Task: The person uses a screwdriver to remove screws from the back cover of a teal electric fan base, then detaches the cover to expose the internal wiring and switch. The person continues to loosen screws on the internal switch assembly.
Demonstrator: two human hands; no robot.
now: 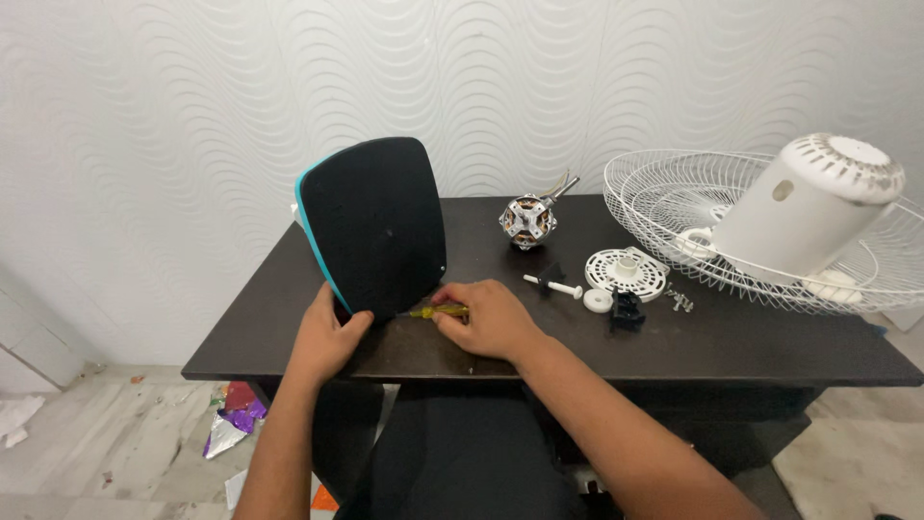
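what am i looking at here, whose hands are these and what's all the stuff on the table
This is a single picture from a camera worn on a person's head, looking down at their own two bare hands. The left hand steadies a dark, teal-edged panel stood upright on a dark table. The right hand has its grip on a yellow-handled screwdriver pointed at the panel's lower edge. To the right lie fan parts: a bare electric motor, a white wire fan guard with a white motor cover resting in it, a round white vented disc, and small knobs and screws.
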